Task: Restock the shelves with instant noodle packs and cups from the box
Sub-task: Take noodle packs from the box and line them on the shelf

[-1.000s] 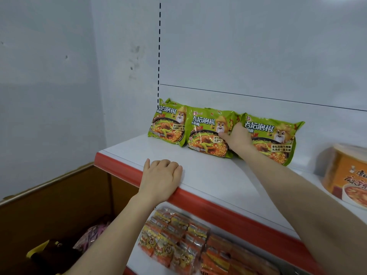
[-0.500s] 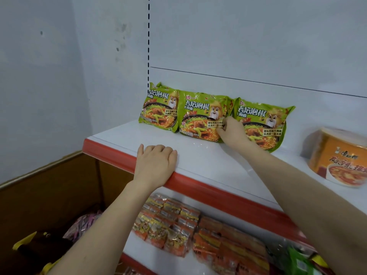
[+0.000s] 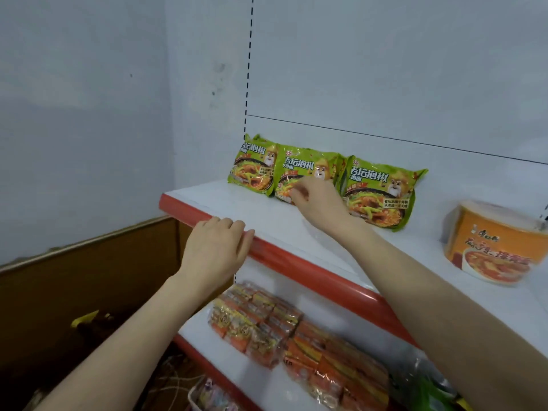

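Three green instant noodle packs lean against the back panel of the top shelf: left pack, middle pack, right pack. My right hand reaches over the shelf. Its loosely bent fingers are at the lower front of the middle pack and hide part of it; the hand is blurred, and I see no grip. My left hand rests on the red front edge of the shelf, fingers bent over it, holding nothing.
An orange noodle cup stands at the right of the top shelf. The shelf below holds orange multipacks. A brown cardboard box wall stands at the lower left, with a white wall behind.
My right hand has slid left, from the gap between the middle and right packs to the front of the middle pack. The left hand stays on the shelf edge. The view has shifted.
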`<state>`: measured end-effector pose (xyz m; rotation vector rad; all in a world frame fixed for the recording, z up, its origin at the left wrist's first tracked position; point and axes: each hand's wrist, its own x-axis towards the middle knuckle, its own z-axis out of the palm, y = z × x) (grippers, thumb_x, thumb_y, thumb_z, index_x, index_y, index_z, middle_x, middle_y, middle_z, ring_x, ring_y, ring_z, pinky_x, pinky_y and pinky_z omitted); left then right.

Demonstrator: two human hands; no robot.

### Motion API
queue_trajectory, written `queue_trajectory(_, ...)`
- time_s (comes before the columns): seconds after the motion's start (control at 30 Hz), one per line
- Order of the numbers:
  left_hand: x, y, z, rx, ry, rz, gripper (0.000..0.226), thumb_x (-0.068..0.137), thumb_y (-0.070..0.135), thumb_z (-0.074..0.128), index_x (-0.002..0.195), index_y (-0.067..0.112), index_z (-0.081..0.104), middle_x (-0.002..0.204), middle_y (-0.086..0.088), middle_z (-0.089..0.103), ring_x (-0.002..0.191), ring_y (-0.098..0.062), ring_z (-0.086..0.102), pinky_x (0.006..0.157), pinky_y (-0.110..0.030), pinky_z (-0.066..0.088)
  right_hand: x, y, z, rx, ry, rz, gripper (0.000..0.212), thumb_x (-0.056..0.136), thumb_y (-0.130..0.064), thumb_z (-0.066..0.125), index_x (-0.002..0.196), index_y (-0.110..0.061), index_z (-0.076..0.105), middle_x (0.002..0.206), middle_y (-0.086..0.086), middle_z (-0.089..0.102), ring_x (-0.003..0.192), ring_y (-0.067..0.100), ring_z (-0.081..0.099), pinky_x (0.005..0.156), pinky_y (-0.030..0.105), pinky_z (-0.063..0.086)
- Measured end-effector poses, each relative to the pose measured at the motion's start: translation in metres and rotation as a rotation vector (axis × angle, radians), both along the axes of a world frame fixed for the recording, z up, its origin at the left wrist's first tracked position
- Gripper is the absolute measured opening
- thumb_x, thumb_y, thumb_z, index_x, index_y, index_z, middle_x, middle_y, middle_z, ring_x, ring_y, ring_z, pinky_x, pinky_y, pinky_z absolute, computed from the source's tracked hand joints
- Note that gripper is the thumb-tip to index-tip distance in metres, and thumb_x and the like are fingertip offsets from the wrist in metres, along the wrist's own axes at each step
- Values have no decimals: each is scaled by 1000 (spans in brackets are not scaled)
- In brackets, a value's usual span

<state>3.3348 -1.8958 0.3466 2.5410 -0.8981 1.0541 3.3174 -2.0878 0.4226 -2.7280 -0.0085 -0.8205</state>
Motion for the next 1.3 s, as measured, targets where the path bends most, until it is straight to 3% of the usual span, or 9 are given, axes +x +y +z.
queue_trajectory(0.1, -36, 28, -23, 5, 85, 81, 47, 92, 37, 29, 64, 14, 60, 55, 1, 57, 51, -22, 54, 50, -34, 45, -5, 44, -16, 15, -23, 205, 26, 93, -18, 46, 89, 2, 63, 88, 16, 66, 84, 31, 60, 75, 42, 47)
queue_trajectory(0.2, -72, 62, -50, 6, 137, 215, 47, 92, 38, 29, 66, 15, 62, 56, 3, 57, 53, -19, 55, 50, -27, 40, -9, 96, -47, 47, 29, 380, 25, 93, -21, 47, 98, -5, 65, 100, 12, 67, 93, 27, 60, 82, 40, 47)
queue_trajectory(0.37, -128, 120, -101, -24, 316, 361, 36, 98, 34, 36, 87, 13, 63, 79, -3, 64, 76, -22, 61, 62, -29, 37, -28, 172, -118, 74, 195, 562, 29, 95, -25, 45, 113, -10, 61, 111, 6, 65, 101, 22, 58, 78, 27, 43)
queue_trajectory(0.57, -170, 180, -181, 3, 500, 525, 37, 98, 34, 37, 87, 9, 62, 82, -9, 65, 82, -29, 62, 66, -33, 43, -39, 233, -208, 90, 442, 641, 29, 96, -27, 44, 112, -10, 61, 105, 9, 66, 93, 25, 61, 77, 38, 52)
queue_trajectory(0.87, -180, 242, -302, -9, 786, 558, 36, 97, 33, 40, 91, 5, 62, 90, -15, 67, 88, -34, 62, 68, -35, 42, -40, 284, -353, 99, 749, 536, 29, 96, -24, 44, 114, -6, 58, 105, 15, 65, 96, 30, 60, 80, 43, 51)
queue_trajectory(1.03, -172, 269, -375, -11, 935, 548, 47, 94, 38, 31, 90, 4, 63, 91, -18, 67, 89, -37, 62, 71, -36, 45, -39, 287, -439, 73, 839, 409, 27, 94, -19, 47, 110, -1, 58, 103, 21, 64, 96, 36, 60, 74, 38, 48)
queue_trajectory(1.17, -168, 278, -429, 93, 1077, 563, 36, 98, 35, 35, 99, 8, 59, 102, -15, 65, 97, -34, 60, 74, -36, 45, -45, 277, -502, 78, 922, 347, 26, 94, -18, 47, 109, 0, 59, 101, 23, 65, 95, 38, 60, 77, 42, 50)
queue_trajectory(1.3, -167, 275, -489, 151, 1189, 562, 37, 98, 34, 34, 101, 7, 58, 104, -15, 65, 99, -35, 59, 73, -35, 43, -51, 264, -573, 37, 1015, 294, 23, 94, -18, 47, 104, -1, 58, 99, 23, 65, 94, 38, 60, 70, 36, 44)
